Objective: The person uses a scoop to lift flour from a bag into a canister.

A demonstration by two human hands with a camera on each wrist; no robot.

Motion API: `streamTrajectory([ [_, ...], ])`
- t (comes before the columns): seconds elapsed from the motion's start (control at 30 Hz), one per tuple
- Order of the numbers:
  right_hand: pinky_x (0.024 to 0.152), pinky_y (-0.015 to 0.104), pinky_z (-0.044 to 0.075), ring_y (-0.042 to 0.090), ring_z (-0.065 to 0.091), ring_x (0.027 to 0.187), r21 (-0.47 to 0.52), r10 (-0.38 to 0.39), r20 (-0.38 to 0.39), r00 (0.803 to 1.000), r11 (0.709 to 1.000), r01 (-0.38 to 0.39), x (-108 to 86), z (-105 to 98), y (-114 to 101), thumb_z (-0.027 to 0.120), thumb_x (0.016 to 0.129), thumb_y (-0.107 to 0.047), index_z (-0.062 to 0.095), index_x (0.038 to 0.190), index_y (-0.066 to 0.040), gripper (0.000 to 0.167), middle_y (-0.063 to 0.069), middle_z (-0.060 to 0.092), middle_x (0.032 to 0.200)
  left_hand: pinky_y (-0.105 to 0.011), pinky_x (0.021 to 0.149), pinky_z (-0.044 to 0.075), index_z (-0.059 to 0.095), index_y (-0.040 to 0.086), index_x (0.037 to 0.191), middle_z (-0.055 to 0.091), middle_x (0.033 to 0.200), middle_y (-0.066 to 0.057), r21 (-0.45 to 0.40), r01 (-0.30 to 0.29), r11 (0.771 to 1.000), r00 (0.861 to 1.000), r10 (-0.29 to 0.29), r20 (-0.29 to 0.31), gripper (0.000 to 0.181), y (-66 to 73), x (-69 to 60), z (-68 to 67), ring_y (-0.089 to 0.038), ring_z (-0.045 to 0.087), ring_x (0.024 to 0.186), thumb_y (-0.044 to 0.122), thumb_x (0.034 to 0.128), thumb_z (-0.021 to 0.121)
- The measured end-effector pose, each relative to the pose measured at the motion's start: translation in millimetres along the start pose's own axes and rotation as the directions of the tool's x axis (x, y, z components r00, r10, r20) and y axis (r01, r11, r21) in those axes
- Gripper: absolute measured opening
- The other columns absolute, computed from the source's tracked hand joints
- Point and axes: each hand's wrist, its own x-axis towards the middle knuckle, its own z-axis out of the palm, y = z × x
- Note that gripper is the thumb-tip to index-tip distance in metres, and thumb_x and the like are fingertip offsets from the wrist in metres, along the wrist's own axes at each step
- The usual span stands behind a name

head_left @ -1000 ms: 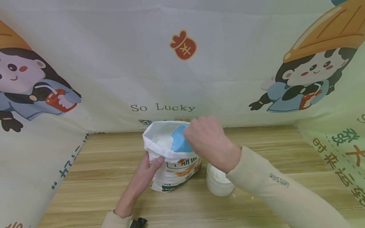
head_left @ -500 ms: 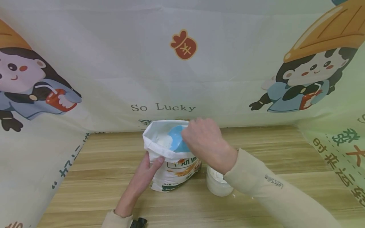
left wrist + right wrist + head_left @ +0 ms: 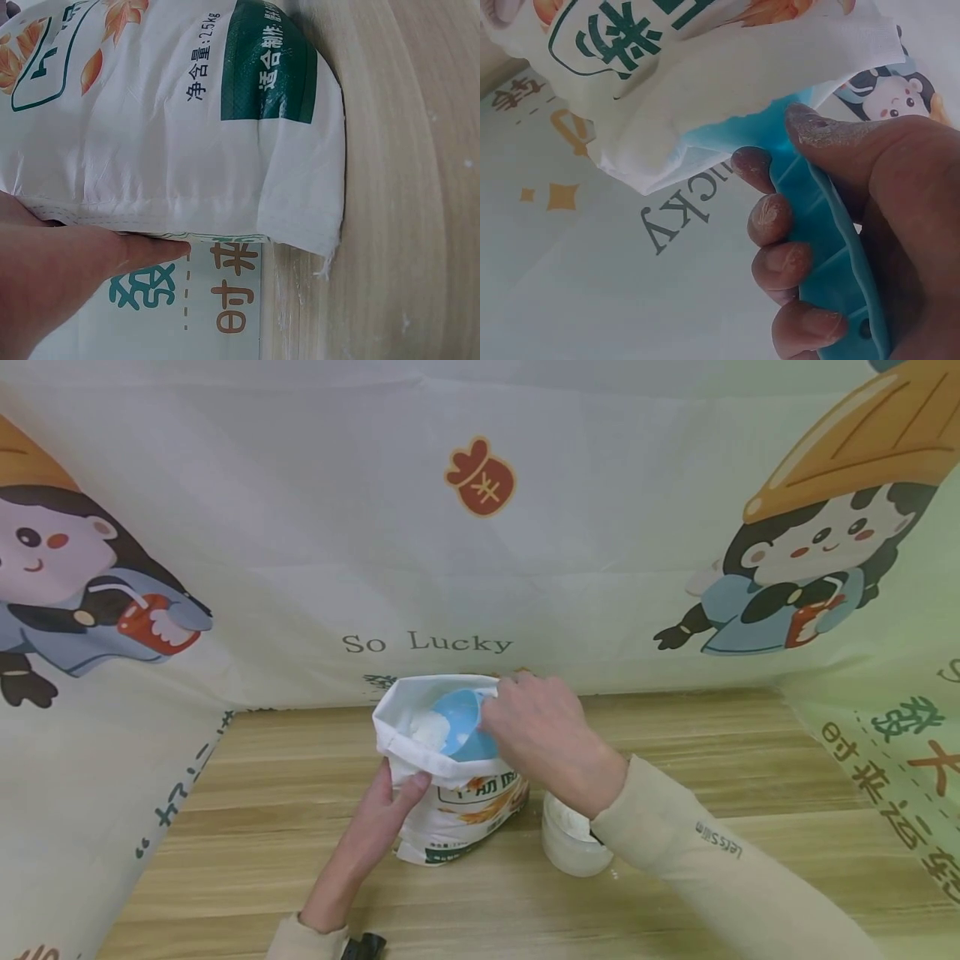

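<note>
A white printed bag (image 3: 465, 814) with its rim folded outward stands on the table, white powder (image 3: 429, 730) inside. The left hand (image 3: 378, 818) grips the bag's left side, thumb on the folded rim; in the left wrist view that hand (image 3: 67, 277) lies along the bag's edge (image 3: 172, 172). Fingers of the right hand (image 3: 543, 731) are curled round the handle of a blue scoop (image 3: 459, 714), whose bowl is inside the bag's mouth. White dust marks the right hand (image 3: 907, 195) on the ribbed blue handle (image 3: 829, 240) in the right wrist view.
Right of the bag, partly under the right wrist, a clear round container (image 3: 573, 852) holds white powder. Specks of powder lie beside it on the wooden table (image 3: 675, 902). A printed cloth (image 3: 337, 527) hangs behind and at both sides.
The right hand has tilted the scoop and shifted it slightly left within the bag, showing more of its bowl. The left hand keeps its hold on the bag.
</note>
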Motion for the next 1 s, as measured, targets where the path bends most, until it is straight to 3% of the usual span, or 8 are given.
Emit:
streamTrajectory([
  [0.33,0.052,0.034,0.051,0.022,0.059,0.072,0.006,-0.018,-0.003,1.000,1.000,0.018,0.2,8,4,0.068,0.101,-0.041,0.078,0.099,-0.013,0.030,0.005,0.065,0.080,-0.067,0.117,0.028,0.029,0.016,0.161,0.041,0.158,-0.015,-0.019,0.000,1.000,1.000,0.000,0.001,0.058,0.2,0.2,0.0,-0.037,0.037,0.146,0.028,0.1087,0.050],
  [0.8,0.058,0.035,0.053,0.021,0.061,0.081,0.077,-0.003,0.050,0.999,0.997,-0.001,4.4,19,13,0.063,0.103,-0.043,0.075,0.108,-0.012,0.033,0.004,0.066,0.090,-0.067,0.116,0.029,0.028,0.018,0.161,0.040,0.158,-0.013,-0.025,0.003,1.000,1.000,-0.003,0.002,0.058,1.4,0.5,0.3,-0.035,0.037,0.146,0.030,0.1087,0.050],
  [1.0,0.056,0.033,0.051,0.020,0.060,0.080,0.120,-0.010,0.036,0.999,0.993,0.005,3.5,24,19,0.064,0.102,-0.043,0.075,0.109,-0.012,0.033,0.002,0.064,0.088,-0.068,0.116,0.027,0.026,0.018,0.162,0.039,0.160,-0.013,-0.021,0.008,1.000,1.000,-0.008,-0.002,0.060,2.1,0.5,0.5,-0.036,0.035,0.147,0.030,0.1088,0.050],
])
